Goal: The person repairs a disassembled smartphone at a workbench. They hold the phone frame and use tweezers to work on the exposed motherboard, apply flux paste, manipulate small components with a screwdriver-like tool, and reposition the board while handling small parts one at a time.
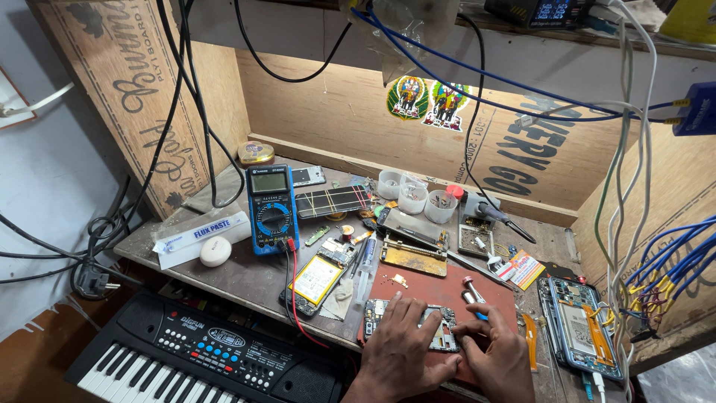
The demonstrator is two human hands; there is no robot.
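Left hand (pixel 399 351) grip spread flat on opened phone (pixel 412 322), right hand (pixel 496 354) grip pinched at its edge, red mat (pixel 432 287)

Both hands (pixel 447 351) on opened phone (pixel 432 328)

Bright, even light falls from above and slightly behind the shelf, washing the plywood back wall (pixel 335 104) in a warm glow. The tabletop (pixel 246 280) is well lit with soft, short shadows. The lower left corner by the keyboard (pixel 186 351) is dimmer. Focus is sharp throughout; wide-angle distortion bends the edges, and cables (pixel 626 149) curve outward.
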